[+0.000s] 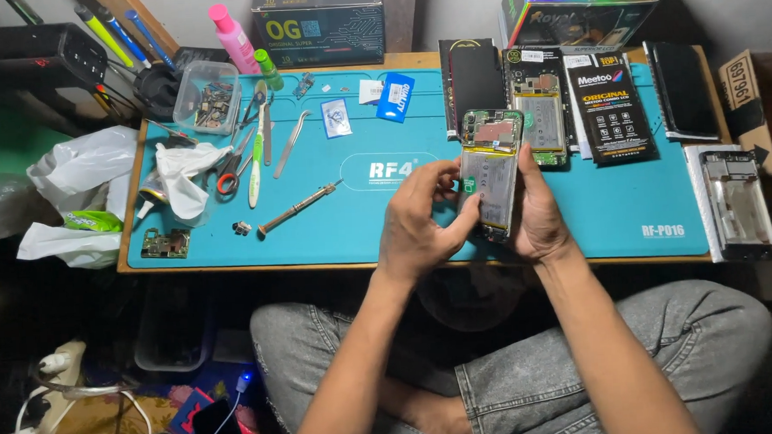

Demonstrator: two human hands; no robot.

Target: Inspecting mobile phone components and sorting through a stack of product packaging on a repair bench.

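Observation:
An opened smartphone (pixel 492 167) with its back cover off, showing the battery and green circuit board, is held upright over the teal work mat (pixel 351 219). My right hand (pixel 540 211) cradles it from the right and below. My left hand (pixel 420 220) grips its left edge, thumb and fingers pinching near a small green tab on the battery. A second opened phone (pixel 539 108) lies on the mat just behind it.
A screwdriver (pixel 298 209), tweezers (pixel 291 143), scissors (pixel 232 170) and a small parts box (pixel 207 96) lie on the mat's left. Screen packages (pixel 609 113) and a phone frame (pixel 737 203) sit at right. Cardboard boxes stand at the back. A plastic bag (pixel 80 184) lies left.

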